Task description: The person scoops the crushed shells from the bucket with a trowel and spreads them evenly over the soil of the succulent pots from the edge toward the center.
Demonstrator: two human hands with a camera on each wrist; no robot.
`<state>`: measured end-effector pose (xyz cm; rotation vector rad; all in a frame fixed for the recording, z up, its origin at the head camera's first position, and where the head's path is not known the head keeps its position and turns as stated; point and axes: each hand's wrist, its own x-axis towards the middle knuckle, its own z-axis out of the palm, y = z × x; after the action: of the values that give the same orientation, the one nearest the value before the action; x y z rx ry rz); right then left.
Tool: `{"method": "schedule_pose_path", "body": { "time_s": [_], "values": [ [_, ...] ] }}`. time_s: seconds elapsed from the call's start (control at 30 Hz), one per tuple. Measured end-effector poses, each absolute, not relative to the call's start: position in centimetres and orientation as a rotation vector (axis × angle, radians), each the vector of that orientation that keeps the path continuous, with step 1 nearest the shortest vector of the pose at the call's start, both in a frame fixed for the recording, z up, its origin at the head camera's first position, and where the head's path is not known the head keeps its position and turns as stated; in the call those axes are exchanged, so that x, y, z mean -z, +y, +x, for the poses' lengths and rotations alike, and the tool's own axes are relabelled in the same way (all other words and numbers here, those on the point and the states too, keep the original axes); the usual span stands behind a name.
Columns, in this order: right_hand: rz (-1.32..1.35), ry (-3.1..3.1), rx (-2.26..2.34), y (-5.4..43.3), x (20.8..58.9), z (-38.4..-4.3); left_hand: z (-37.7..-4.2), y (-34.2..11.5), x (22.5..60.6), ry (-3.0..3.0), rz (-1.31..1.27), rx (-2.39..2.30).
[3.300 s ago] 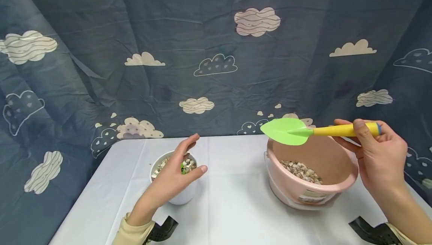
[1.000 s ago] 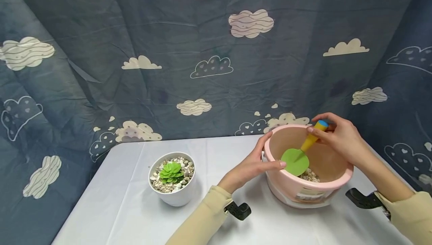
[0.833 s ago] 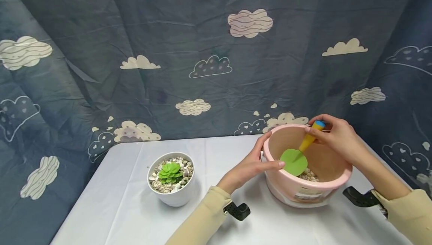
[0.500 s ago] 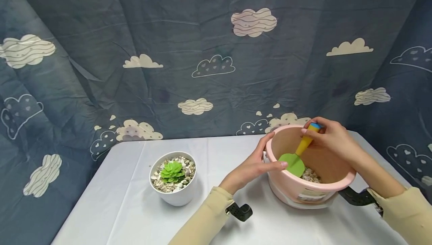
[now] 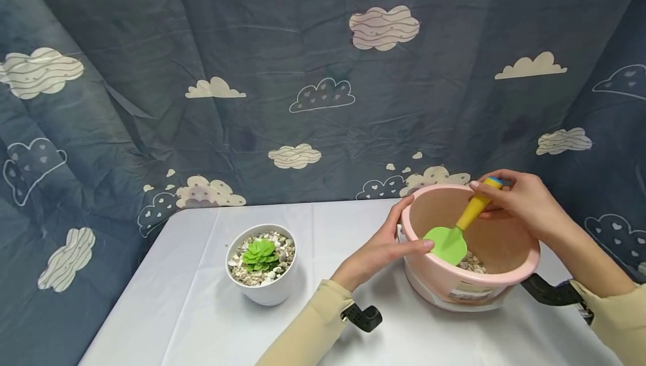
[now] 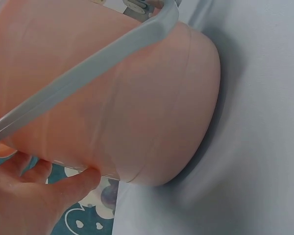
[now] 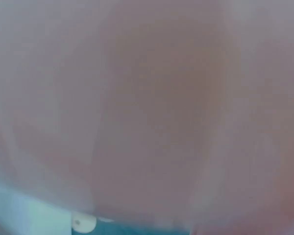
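Observation:
My right hand [image 5: 530, 200] pinches the yellow handle of a small green trowel [image 5: 449, 244] near its blue end. The trowel slants down into a pink bucket [image 5: 461, 283], its blade low inside by the near left wall, close to some gravel [image 5: 473, 264]. My left hand [image 5: 370, 251] rests against the bucket's left side, fingers fairly straight and thumb at the rim. In the left wrist view, fingers of the left hand [image 6: 34, 196] touch the outer wall below a pale bail handle [image 6: 83, 78]. The right wrist view is a pinkish blur.
On the left of the white-covered table [image 5: 212, 321] stands a white pot [image 5: 267, 293] holding gravel and a green succulent [image 5: 260, 254]. A dark blue cloth [image 5: 323, 46] with cloud prints hangs behind the table.
My left hand has moved from over the potted succulent to the bucket's side. The trowel has come down from above the bucket into it; lately its handle has swung rightward.

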<state>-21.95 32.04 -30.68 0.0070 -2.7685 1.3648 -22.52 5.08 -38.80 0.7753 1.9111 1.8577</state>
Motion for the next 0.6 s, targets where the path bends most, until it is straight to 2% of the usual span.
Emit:
{"method": "schedule_pose_path", "body": {
  "time_s": [0.37,0.6],
  "values": [
    [-0.141,-2.572,-1.669,35.3,30.6,-21.0,-22.8,5.2,38.7,1.879,0.806,-1.889],
    [-0.215,-2.301,-1.797,35.6,31.8,-20.5,-22.6,5.0,38.9,1.866,0.805,-1.905]
  ]
}}
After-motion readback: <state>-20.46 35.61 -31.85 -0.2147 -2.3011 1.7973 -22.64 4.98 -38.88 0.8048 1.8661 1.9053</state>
